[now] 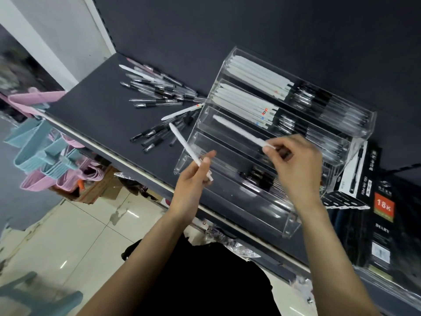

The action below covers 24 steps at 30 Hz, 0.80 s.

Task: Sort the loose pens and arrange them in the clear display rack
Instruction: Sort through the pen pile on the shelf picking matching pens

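On shelf, loose pens (159, 96): unsorted pile, left of rack.
Left hand (193, 181): pinches white pen (185, 144), likely queued for racking.
Right hand (293, 160): pinches second white pen (239, 131), lowering it into rack (355, 144) tier.

Head view, steeply down, close.

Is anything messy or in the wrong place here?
Yes. A heap of loose pens lies scattered on the dark shelf, pointing every way, left of the clear rack. The pens in the rack's upper tiers lie in neat rows. Each hand holds one white pen, not yet placed.
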{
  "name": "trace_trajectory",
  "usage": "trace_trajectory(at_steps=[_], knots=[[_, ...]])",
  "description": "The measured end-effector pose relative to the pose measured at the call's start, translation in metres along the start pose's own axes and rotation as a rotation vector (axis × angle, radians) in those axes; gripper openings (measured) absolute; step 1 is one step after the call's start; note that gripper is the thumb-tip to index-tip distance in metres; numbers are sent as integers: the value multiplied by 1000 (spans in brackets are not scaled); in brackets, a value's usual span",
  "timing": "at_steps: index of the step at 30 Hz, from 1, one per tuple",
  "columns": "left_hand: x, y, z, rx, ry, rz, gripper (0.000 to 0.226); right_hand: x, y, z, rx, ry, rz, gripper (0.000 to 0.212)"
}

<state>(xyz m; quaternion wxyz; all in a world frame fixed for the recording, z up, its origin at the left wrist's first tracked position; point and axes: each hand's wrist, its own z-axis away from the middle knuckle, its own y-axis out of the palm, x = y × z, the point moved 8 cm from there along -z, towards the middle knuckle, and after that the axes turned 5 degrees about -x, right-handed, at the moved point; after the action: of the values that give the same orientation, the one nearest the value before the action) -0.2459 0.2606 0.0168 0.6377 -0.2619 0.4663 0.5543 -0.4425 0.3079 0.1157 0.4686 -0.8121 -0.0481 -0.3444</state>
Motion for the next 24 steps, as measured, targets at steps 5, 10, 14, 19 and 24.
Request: trace_trajectory(at_steps=[5,10,14,19,24], knots=[[-6,-18,-14,-108,6,40,32,3,45,-34,234,-69,207,22],[-7,-30,-18,-168,36,19,34,7,66,-43,391,-135,357,15],[-8,-31,-18,-145,74,31,23,7,84,-41,498,-144,403,16],[-10,-32,-21,-146,82,-22,37,5,92,-42,552,-146,420,22],[-18,-23,-23,-135,83,1,24,35,66,-30,342,-183,297,25]])
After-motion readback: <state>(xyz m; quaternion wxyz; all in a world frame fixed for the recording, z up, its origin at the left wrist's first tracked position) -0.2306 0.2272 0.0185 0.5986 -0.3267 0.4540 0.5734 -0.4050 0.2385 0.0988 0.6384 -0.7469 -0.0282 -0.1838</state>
